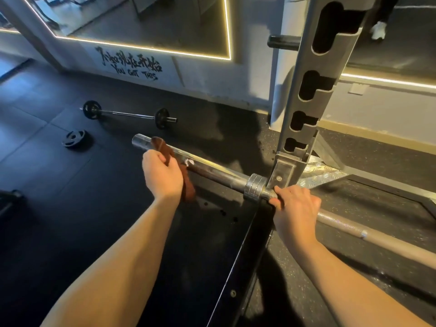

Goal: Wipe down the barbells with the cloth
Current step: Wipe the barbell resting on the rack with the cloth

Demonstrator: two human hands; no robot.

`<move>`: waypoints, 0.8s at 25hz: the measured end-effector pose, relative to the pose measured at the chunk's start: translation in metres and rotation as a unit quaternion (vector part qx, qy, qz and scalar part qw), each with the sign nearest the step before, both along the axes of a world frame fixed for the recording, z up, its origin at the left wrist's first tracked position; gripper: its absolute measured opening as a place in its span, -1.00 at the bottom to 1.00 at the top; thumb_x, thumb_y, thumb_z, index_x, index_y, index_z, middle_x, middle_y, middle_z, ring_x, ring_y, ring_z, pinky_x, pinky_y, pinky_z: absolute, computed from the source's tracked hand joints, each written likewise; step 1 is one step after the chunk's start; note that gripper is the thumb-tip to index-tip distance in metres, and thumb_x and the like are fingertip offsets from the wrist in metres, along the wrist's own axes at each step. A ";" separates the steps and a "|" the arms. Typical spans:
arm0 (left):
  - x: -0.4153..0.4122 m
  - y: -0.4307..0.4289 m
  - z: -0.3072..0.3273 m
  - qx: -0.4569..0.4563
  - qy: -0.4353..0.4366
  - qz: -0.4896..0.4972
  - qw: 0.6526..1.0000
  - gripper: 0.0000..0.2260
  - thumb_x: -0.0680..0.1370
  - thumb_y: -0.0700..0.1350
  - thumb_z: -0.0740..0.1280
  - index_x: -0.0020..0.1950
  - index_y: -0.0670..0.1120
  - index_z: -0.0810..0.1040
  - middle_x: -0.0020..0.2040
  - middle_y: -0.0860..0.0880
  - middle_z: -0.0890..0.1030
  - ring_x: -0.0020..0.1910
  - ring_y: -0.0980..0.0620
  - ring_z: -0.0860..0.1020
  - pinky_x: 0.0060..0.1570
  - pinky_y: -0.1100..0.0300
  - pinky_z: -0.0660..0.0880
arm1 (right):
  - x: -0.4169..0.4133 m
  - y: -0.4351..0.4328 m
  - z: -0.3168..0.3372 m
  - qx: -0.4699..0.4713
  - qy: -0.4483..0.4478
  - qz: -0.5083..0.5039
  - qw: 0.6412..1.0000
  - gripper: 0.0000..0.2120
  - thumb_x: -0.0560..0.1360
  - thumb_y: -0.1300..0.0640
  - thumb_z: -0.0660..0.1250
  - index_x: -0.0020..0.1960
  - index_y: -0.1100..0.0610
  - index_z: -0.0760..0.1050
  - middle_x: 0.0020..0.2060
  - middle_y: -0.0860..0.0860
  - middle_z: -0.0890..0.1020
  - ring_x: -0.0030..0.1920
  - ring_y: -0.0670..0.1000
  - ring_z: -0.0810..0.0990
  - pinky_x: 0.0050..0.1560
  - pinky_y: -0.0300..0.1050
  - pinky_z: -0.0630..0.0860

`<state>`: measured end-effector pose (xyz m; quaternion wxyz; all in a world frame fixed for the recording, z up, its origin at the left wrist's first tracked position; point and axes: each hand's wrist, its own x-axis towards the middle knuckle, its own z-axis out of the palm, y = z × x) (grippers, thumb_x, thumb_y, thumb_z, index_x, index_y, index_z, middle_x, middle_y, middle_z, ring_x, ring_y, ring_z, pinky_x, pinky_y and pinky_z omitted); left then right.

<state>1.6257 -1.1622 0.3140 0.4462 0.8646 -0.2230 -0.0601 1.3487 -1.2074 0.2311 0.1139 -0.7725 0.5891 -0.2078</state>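
A person is wiping a barbell (219,174) that is sitting at a rack upright (304,109).

The steel rack upright is rising at the right, and the barbell is crossing its foot, the sleeve pointing left over the dark floor (59,185). The right hand (295,206) is curling round the knurled shaft just beside the collar. The left hand (162,175) is gripping the brown cloth (160,145), which is draping over the sleeve near its end. Farther back, a smaller barbell (129,114) is lying near the wall, a loose plate (76,138) beside it.
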 end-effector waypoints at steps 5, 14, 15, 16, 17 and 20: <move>-0.015 -0.015 -0.003 0.041 -0.049 -0.139 0.988 -0.77 0.61 -0.17 0.33 -0.13 0.07 0.35 -0.09 0.11 0.51 -0.09 0.12 0.54 -0.02 0.10 0.49 | -0.002 0.001 -0.004 -0.010 0.009 0.005 1.000 -0.92 0.55 0.08 0.42 0.04 0.00 0.63 -0.15 -0.10 0.49 -0.03 0.02 0.39 -0.03 -0.04 0.16; -0.032 0.000 -0.041 0.015 -0.007 -0.182 0.983 -0.45 0.62 -0.03 0.39 0.58 -0.06 0.32 0.57 -0.02 0.29 0.57 0.05 0.22 0.55 0.06 0.16 | -0.002 0.002 -0.007 -0.045 -0.006 0.006 0.999 -0.82 0.53 0.09 0.45 0.12 0.08 0.67 -0.14 -0.06 0.52 -0.04 0.03 0.42 -0.01 -0.11 0.06; -0.033 -0.003 -0.047 0.043 -0.022 -0.173 0.984 -0.33 0.61 0.03 0.41 0.63 -0.11 0.22 0.64 -0.06 0.14 0.62 -0.01 0.06 0.54 0.05 0.05 | -0.003 0.002 -0.008 -0.054 -0.008 0.009 0.998 -0.81 0.52 0.11 0.47 0.12 0.09 0.67 -0.14 -0.03 0.53 -0.05 0.05 0.43 -0.02 -0.12 0.05; -0.038 -0.005 -0.049 0.049 0.010 -0.160 0.986 -0.26 0.60 0.06 0.42 0.65 -0.15 0.15 0.66 -0.06 0.06 0.63 -0.04 -0.02 0.52 0.08 0.01 | -0.004 0.001 -0.009 -0.063 -0.009 0.014 0.998 -0.81 0.51 0.13 0.48 0.11 0.11 0.67 -0.14 -0.01 0.54 -0.06 0.07 0.44 -0.03 -0.12 0.04; -0.044 -0.007 -0.049 0.040 0.057 -0.142 0.987 -0.26 0.59 0.06 0.42 0.64 -0.17 0.16 0.66 -0.07 0.05 0.63 -0.06 -0.03 0.51 0.09 0.02 | -0.005 0.000 -0.010 -0.071 -0.010 0.018 0.997 -0.81 0.50 0.14 0.49 0.10 0.12 0.68 -0.15 0.00 0.55 -0.07 0.09 0.45 -0.04 -0.12 0.03; -0.067 -0.004 -0.055 0.004 0.003 -0.118 0.993 -0.67 0.61 -0.09 0.40 0.35 -0.13 0.51 0.48 -0.09 0.34 0.50 -0.04 0.22 0.51 0.00 0.28 | -0.006 -0.001 -0.013 -0.082 -0.012 0.026 0.996 -0.82 0.50 0.15 0.50 0.09 0.14 0.67 -0.16 0.02 0.55 -0.08 0.10 0.45 -0.05 -0.12 0.03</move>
